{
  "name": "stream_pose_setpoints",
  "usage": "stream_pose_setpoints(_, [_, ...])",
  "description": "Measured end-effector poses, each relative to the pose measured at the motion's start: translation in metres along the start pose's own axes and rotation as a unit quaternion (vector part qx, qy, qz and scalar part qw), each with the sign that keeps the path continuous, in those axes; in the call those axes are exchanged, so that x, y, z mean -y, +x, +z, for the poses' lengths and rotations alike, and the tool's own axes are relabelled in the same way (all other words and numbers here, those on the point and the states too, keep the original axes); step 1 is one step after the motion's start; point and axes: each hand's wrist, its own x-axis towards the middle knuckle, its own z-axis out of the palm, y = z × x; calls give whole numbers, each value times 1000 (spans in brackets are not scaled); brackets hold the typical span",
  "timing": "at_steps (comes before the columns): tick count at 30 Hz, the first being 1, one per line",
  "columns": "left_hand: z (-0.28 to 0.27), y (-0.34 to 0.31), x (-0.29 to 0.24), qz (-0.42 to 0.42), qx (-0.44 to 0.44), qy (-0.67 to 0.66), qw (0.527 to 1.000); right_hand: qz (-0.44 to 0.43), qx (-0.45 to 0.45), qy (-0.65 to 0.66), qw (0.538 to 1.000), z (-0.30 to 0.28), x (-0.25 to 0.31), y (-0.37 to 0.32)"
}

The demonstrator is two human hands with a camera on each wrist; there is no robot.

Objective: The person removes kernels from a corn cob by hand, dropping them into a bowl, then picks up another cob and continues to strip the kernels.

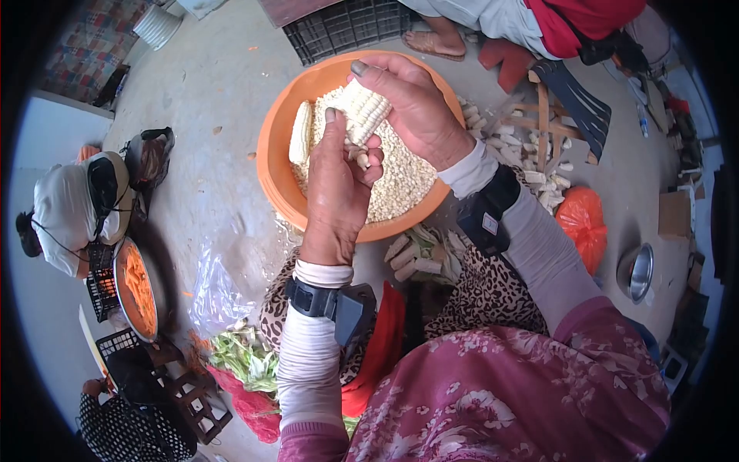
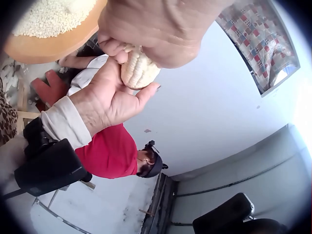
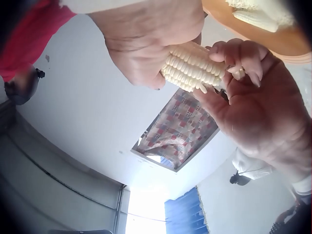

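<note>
"What are your hands doing?"
"Your right grip [image 1: 419, 104] is clasping the cob [image 1: 366, 108] above the tub [image 1: 269, 154]; your left grip [image 1: 335, 177] is holding its near end, thumb pressing, curled fingers cradling a few kernels."
"And what is your tub holding?"
"It's holding loose kernels [image 1: 400, 192], and a second cob [image 1: 301, 132] is lying on them against the wall on your left."
"Any other containers around you?"
"On your left, a basin [image 1: 118, 283] is holding orange shreds [image 1: 138, 289]. On your right, a knotted orange bag [image 1: 581, 223] is sitting near a steel bowl [image 1: 650, 273]. Beyond your tub, a black crate [image 1: 346, 35] is standing; you aren't seeing its contents clearly."
</note>
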Motion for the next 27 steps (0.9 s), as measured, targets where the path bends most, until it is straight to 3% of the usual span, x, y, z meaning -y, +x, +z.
stream_pose_setpoints(5, [-4, 4, 3, -34, 19, 23, 999, 14, -38, -23, 999, -3, 0, 2])
stream_pose_setpoints(15, [-5, 6, 8, 46, 12, 134, 990, -50, -50, -184, 980, 7, 1, 0])
stream_pose_setpoints(18, [-5, 5, 10, 62, 1, 171, 983, -17, -52, -170, 984, 7, 1, -2])
stream_pose_setpoints(27, [-7, 3, 13, 53, 21, 182, 982, -39, -74, -163, 983, 3, 1, -2])
